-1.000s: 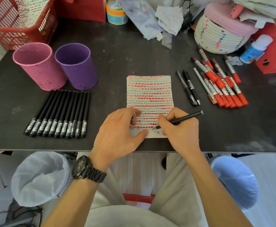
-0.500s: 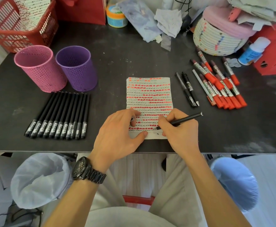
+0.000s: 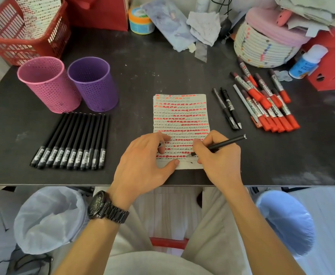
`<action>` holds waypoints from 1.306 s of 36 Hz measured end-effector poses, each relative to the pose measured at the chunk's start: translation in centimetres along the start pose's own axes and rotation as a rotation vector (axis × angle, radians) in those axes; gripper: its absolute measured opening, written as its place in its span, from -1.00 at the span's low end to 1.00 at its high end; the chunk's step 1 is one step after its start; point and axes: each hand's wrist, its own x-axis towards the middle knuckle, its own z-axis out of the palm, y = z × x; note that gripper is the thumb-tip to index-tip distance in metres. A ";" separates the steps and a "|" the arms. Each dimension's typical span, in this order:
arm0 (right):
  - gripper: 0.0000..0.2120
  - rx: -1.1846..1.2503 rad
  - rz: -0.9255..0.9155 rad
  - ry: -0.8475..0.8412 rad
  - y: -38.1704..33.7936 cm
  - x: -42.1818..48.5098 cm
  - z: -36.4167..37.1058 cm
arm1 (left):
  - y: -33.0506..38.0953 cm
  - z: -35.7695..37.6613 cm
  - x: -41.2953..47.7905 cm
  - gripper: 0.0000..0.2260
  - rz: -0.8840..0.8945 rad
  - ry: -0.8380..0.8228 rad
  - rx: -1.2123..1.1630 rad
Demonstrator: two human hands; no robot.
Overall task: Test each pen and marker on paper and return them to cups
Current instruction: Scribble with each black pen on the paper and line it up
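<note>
A sheet of paper (image 3: 180,114) covered in red and black test marks lies in the middle of the black table. My right hand (image 3: 220,161) grips a black pen (image 3: 228,142) with its tip down on the sheet's lower lines. My left hand (image 3: 142,161) rests on the paper's lower left part, thumb flat on the sheet. Its fingers curl over a small dark piece (image 3: 160,145), seemingly the pen's cap. A pink mesh cup (image 3: 49,86) and a purple mesh cup (image 3: 95,86) stand at the left, both seemingly empty.
A row of several capped black pens (image 3: 73,139) lies in front of the cups. Right of the paper lie two black pens (image 3: 227,108), a white pen (image 3: 244,104) and several red markers (image 3: 270,108). A red basket (image 3: 13,46) and a woven basket (image 3: 262,50) stand at the back.
Both hands stay in place on the paper. The pen tip has shifted only slightly, and a small black mark now shows on the sheet's bottom line.
</note>
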 end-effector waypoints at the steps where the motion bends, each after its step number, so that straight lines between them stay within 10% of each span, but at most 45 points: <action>1: -0.69 0.006 0.001 0.013 -0.1 0.0 0.0 | 0.0 -0.1 0.0 -0.57 -0.002 -0.001 -0.001; 10: -0.71 0.249 0.064 0.072 -1.6 -0.1 -0.5 | -0.2 -0.3 -0.2 -0.86 -0.014 -0.010 -0.084; 25: -0.87 0.447 0.047 -0.110 -1.0 -0.1 -1.5 | 0.1 -0.1 0.0 -0.64 0.031 0.120 -0.005; 47: -0.90 0.259 0.017 -0.228 -0.8 -0.6 -1.3 | -0.1 0.0 -0.4 -0.84 0.075 0.155 -0.070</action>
